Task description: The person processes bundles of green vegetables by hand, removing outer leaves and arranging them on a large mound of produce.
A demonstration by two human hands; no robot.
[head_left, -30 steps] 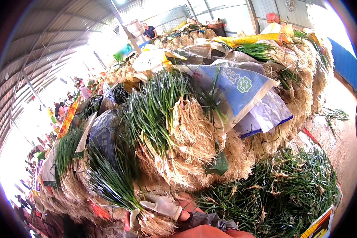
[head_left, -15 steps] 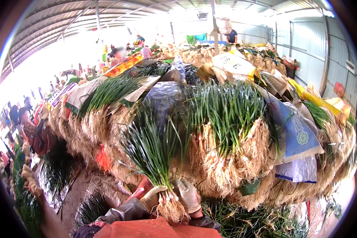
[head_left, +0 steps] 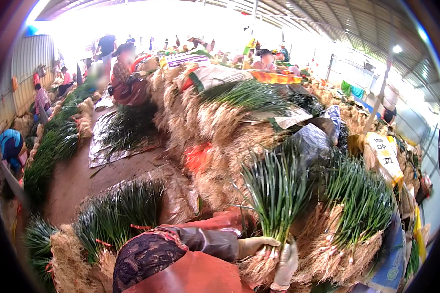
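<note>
A bunch of green onions stands upright in front of me, dark green leaves up and a tuft of pale roots below. My left hand, in a pale glove, is closed around the white stems just above the roots. My right hand, also gloved, presses against the right side of the same stems; its fingertips are partly hidden by the bunch. Just to the right lies a larger heap of green onions, its roots facing me.
A long pile of rooty bundles runs ahead, partly covered by sacks and plastic. At lower left stand tied bundles beside bare floor. Another person sits beyond the floor sheet. A blue sack lies at right.
The view has swung left, so the bunch and hands appear further right. More of the floor, tied bundles and other people now shows. Both hands still hold the bunch.
</note>
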